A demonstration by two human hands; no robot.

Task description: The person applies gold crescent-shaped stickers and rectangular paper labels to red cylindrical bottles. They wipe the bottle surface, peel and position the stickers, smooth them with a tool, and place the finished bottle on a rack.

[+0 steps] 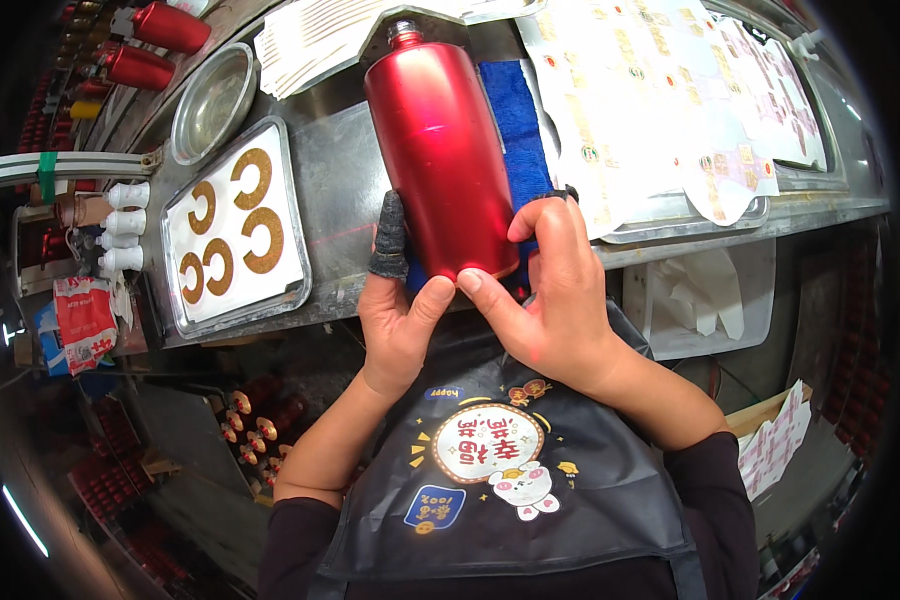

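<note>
A glossy red bottle [438, 150] with a bare threaded neck lies in front of me, its neck pointing away and its base toward me. My left hand [395, 325] grips the base from the left, thumb on the near edge, a black wrap covering one finger. From the right, my right hand [562, 305] holds the same base with its thumb on the edge and its fingers curled along the side. Both thumb tips nearly meet at the base. Part of a blue cloth [515, 115] shows behind and under the bottle. The bottle's underside is hidden.
At left, a metal tray [296, 200] carries several gold C-shaped pieces on white backing, with a metal bowl [213, 103] beyond it. Label sheets [630, 110] cover the right side of the metal table. More red bottles [170, 28] lie far left. Below right hangs a white bin [755, 300].
</note>
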